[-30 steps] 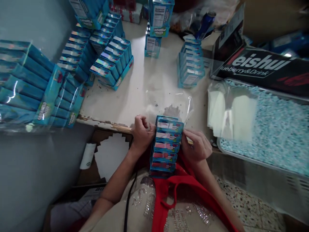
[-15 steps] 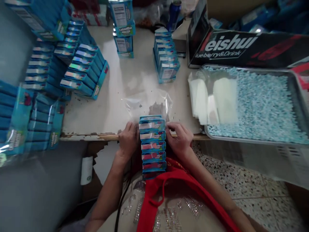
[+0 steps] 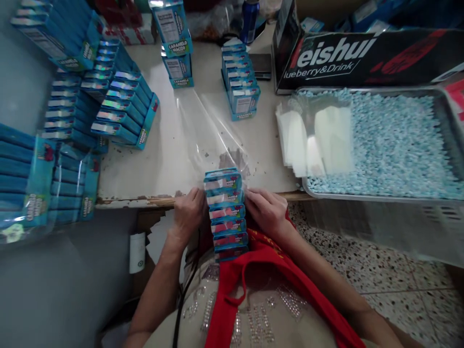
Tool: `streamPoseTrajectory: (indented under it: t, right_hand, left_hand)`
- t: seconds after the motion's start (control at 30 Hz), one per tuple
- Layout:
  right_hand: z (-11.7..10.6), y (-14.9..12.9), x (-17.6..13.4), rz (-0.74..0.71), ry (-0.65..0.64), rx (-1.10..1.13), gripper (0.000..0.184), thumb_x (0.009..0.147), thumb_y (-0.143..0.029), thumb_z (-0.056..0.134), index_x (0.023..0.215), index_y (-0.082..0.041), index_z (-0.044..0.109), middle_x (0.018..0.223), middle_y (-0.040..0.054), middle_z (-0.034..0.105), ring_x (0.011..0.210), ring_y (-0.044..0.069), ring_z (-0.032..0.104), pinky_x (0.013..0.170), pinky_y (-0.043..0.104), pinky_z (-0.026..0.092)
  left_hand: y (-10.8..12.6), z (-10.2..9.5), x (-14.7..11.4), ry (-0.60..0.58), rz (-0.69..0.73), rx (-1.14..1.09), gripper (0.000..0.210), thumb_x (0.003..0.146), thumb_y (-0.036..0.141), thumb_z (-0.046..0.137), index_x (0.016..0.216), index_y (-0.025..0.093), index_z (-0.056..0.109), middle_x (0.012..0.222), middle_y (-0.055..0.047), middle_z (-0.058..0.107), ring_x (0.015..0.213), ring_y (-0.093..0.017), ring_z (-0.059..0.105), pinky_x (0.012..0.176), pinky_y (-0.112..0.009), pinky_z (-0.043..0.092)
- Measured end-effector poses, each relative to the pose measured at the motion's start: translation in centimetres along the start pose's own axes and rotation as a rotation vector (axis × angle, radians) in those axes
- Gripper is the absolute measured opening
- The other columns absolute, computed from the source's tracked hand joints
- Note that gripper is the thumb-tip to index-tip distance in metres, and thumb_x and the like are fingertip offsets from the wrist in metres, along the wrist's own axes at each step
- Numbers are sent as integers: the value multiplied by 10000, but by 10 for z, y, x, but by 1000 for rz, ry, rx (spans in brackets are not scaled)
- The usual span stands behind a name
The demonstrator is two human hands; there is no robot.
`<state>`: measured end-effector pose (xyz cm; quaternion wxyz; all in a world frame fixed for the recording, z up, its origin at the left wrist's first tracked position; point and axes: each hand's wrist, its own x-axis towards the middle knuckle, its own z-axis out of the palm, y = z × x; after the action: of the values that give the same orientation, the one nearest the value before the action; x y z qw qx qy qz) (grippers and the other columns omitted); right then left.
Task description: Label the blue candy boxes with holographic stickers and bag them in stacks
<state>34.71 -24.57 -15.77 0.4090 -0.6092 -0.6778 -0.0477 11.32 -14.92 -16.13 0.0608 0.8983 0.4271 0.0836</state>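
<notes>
A row of blue candy boxes (image 3: 227, 212) lettered "Caramelo Macizo" stands at the table's front edge, against the red apron (image 3: 232, 285). A clear plastic bag (image 3: 213, 128) is around its far end and stretches away over the tabletop. On the left side of the row, my left hand (image 3: 189, 209) is closed, its fingers pinching the bag's edge. My right hand (image 3: 266, 209) pinches the bag at the opposite side, close against the boxes. Both thumbs are partly hidden, and the near boxes reach down to the apron.
More filled blue displays (image 3: 125, 108) are stacked at the left, with others (image 3: 241, 79) at the back. A metal tray (image 3: 308, 191) of pale blue candies stands at the right, under plastic sleeves (image 3: 293, 135). Behind it is a black carton (image 3: 362, 60); a blue can (image 3: 249, 21) stands at the back.
The bag's far end has filled out and now reaches farther across the table. Both hands stay beside the boxes, the right fingers now closer together. The view has shifted slightly.
</notes>
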Motion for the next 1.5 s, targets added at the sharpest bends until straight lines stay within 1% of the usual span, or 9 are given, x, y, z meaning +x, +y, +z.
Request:
streamPoseTrajectory:
  t: [0.47,0.7,0.83,0.97,1.13,1.27,1.33,1.4,1.5]
  right_hand:
    - [-10,8,-49,-75,-97,102,231,1063,-235,557,903,-223,723,890,41,789,770,134,730,723,233,575]
    - [-41,9,-73,-81,-280,270,379,1054,-216,548,675,-212,527,630,-18,569,547,100,472,546,268,324]
    - [-61,6,-83,-29,-439,397,331,1051,-240,555,723,-212,521,676,-16,548,607,116,466,589,259,340]
    - [-42,2,-89,278,-458,653,90,1022,-308,573,1093,-255,589,1228,74,644,990,169,645,830,290,531]
    - [-8,-3,-63,483,-341,734,383,1016,-310,533,1395,-272,505,1354,96,647,1152,216,662,1019,383,538]
    - [-22,14,-38,510,-340,678,439,1006,-345,548,1437,-261,553,1317,97,693,1078,248,687,992,440,560]
    - [-33,25,-39,497,-355,643,528,953,-322,620,1472,-266,547,1346,103,682,1049,253,692,988,458,572]
    - [-35,31,-46,464,-358,612,724,875,-310,720,1555,-277,473,1454,119,629,1177,293,676,1057,498,558]
    - [-16,27,-53,405,-363,590,999,831,-314,782,1683,-289,262,1663,137,441,1484,357,495,1206,568,465]
  left_hand:
    - [4,6,-45,-67,150,-73,257,1054,227,413,901,193,617,881,-76,663,735,-181,651,621,-272,453]
    - [29,6,-93,-147,296,-190,274,1062,255,467,863,183,641,832,-61,670,685,-160,634,593,-255,435]
    - [45,8,-109,-170,148,-485,327,1071,286,436,862,199,672,851,-65,677,817,-186,674,741,-275,529]
    - [65,11,-101,-53,-139,-804,377,1078,422,421,977,213,718,1088,-107,686,1137,-239,656,1004,-362,540]
    - [71,0,-63,77,-327,-778,375,1059,458,451,868,206,654,939,-64,661,920,-206,634,859,-318,528]
    - [50,-10,-41,75,-371,-712,336,1023,465,521,842,197,610,769,-6,638,759,-167,620,781,-283,525]
    - [41,-10,-43,105,-352,-774,301,963,481,644,1047,192,637,919,-34,723,857,-185,695,807,-290,560]
    - [35,-4,-48,163,-299,-842,638,858,492,792,1370,196,551,1299,-133,715,1156,-250,712,942,-343,587]
    - [37,8,-46,158,-229,-793,1097,738,493,908,1626,208,329,1641,-210,462,1474,-343,526,1157,-445,508]
